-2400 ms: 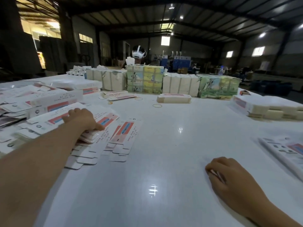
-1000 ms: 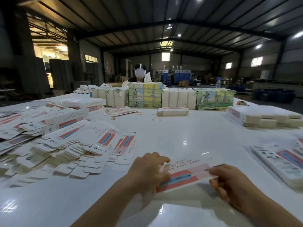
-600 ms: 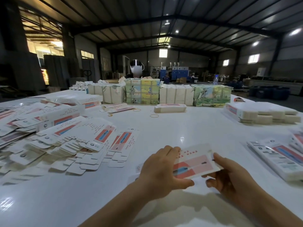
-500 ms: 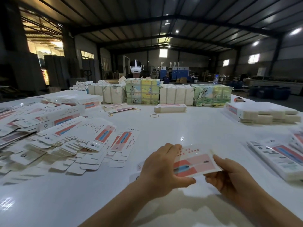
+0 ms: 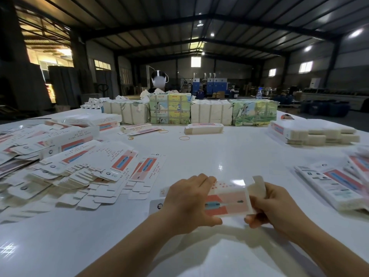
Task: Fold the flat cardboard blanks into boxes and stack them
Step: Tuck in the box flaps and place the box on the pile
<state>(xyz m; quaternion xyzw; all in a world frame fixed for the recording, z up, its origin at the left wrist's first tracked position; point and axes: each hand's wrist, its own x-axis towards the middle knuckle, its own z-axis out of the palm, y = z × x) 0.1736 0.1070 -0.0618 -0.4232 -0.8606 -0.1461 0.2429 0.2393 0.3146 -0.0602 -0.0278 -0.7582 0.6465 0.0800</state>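
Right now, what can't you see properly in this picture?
All in the head view:
- Cardboard blank: its left part hides behind the left hand; whether it is opened into a tube is unclear.
- Right hand: its fingertips are tucked behind the blank.
- Print on the blank pile: too small to read.
- Folded boxes: cut off by the right edge.

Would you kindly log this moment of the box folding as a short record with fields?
Item in work: cardboard blank, raised above the white table
Left hand: grips the blank's left part
Right hand: grips its right end, by an upturned flap
Supply: spread pile of flat blanks, left
Finished: folded boxes, right
Far edge: wrapped bundles
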